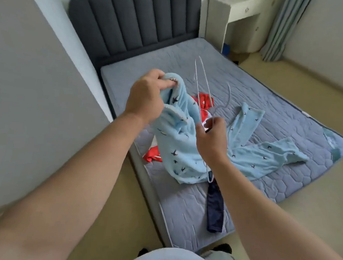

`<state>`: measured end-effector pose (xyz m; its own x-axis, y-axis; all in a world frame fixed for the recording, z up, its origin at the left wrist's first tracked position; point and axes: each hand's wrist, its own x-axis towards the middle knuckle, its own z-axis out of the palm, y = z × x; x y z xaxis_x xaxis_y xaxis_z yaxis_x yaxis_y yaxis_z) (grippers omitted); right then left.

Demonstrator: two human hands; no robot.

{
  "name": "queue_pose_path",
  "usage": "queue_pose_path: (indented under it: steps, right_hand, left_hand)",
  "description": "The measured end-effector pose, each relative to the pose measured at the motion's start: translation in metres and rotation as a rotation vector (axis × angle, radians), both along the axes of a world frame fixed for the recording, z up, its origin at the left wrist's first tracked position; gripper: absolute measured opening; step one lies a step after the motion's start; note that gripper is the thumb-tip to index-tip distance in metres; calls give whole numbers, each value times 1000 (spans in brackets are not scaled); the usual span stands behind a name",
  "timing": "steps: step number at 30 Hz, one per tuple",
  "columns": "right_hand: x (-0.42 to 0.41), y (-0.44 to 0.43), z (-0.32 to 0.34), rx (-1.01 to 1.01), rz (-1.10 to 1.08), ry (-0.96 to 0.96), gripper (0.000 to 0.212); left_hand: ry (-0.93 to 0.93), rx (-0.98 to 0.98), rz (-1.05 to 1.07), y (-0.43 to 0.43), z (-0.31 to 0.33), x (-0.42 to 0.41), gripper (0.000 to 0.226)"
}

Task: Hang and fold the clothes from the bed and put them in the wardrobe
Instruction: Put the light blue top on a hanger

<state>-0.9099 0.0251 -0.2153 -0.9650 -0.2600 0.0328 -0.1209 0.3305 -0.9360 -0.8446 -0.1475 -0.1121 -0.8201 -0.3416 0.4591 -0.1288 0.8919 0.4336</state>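
A light blue fleece garment (183, 150) with small dark bird prints is lifted partly off the bed (287, 125). My left hand (146, 96) grips its upper edge, fingers curled into the fabric. My right hand (212, 138) holds a thin white wire hanger (201, 85) near its neck, just right of the lifted fabric; the hanger's arm points up and away. The garment's sleeves trail over the mattress to the right. A red garment (204, 101) lies behind and under the blue one. A dark navy garment (215, 209) lies near the bed's front edge.
A dark grey padded headboard (133, 21) stands at the bed's far end. A white desk (239, 19) and striped curtain (283, 28) are at the back right. A grey wall panel (29, 81) rises close on the left. Beige floor surrounds the bed.
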Motion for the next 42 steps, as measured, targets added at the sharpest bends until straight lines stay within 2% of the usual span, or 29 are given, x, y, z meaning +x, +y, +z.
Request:
queue_pose_path:
  steps: [5, 8, 10, 14, 18, 21, 24, 26, 28, 30, 32, 33, 35, 37, 39, 42]
  right_hand:
    - [54, -58, 34, -48, 165, 19, 54]
    - [80, -87, 47, -93, 191, -7, 60]
    - [89, -100, 50, -49, 174, -1, 56]
    - [96, -115, 46, 142, 185, -40, 29]
    - [113, -132, 44, 210, 256, -11, 21]
    - [127, -146, 47, 233, 318, 18, 19]
    - [134, -159, 56, 202, 357, 7, 23]
    - [136, -166, 61, 179, 372, 10, 29]
    - [135, -171, 64, 144, 374, 0, 28]
    - [133, -174, 66, 119, 357, -12, 26]
    - [128, -175, 69, 104, 325, -29, 25]
    - [125, -174, 69, 104, 305, -41, 26]
    - [118, -169, 69, 100, 267, -65, 27]
    - [107, -161, 67, 96, 222, -81, 26]
    - [97, -151, 65, 126, 167, -88, 29]
    - [85, -134, 59, 167, 100, -86, 31]
  left_hand:
    - [-63, -77, -146, -28, 29, 55, 63]
    - [-131, -114, -223, -32, 38, 81, 65]
    - [-136, -118, -244, -34, 42, 96, 65]
    - [-116, -130, -141, -56, 39, 125, 69]
    - [-124, -112, 106, -98, 9, 158, 51]
    - [-29, -69, 247, -114, -31, 184, 35]
    - [75, 297, 496, -114, -74, 200, 13]
    - [55, 580, 612, -109, -96, 205, 35]
    - [-40, 831, 626, -104, -114, 209, 57]
    - [-162, 1075, 636, -98, -130, 212, 61]
    - [-273, 1339, 622, -92, -142, 212, 48]
    - [-253, 1467, 604, -92, -146, 211, 41]
    - [-94, 1670, 552, -96, -148, 207, 32]
    - [100, 1826, 491, -107, -141, 200, 22]
    - [217, 1893, 474, -119, -128, 193, 12]
    - [207, 1841, 436, -132, -106, 183, 17]
